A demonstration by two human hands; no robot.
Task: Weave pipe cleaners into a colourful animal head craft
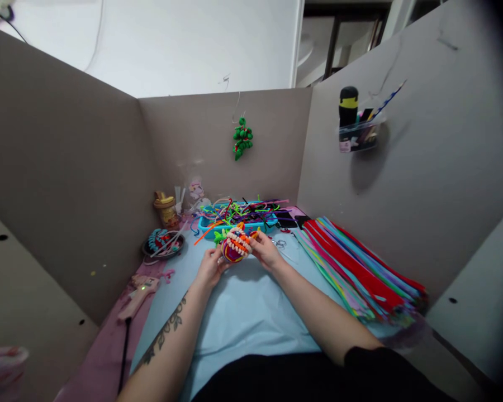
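Observation:
Between my hands is a rounded pipe-cleaner craft (237, 244) with cream coils, orange and purple-yellow bands, and a green part on its left. My left hand (212, 268) grips its lower left side, with fingers partly hidden behind it. On the right side, my right hand (266, 251) is closed on the craft's upper edge near an orange-yellow piece. The craft is held up over the pale blue cloth (251, 318). Just behind it stands a blue tray (260, 228) heaped with loose, bent pipe cleaners of many colours.
Bundled pipe cleaners (360, 268) lie at the right. A pink glue gun (140, 293) with a black cord rests at left, near a dark bowl (163, 254) and a brown-yellow cup (166, 209). Scissors (280, 244) lie by the tray. Grey partitions (222, 134) surround the table.

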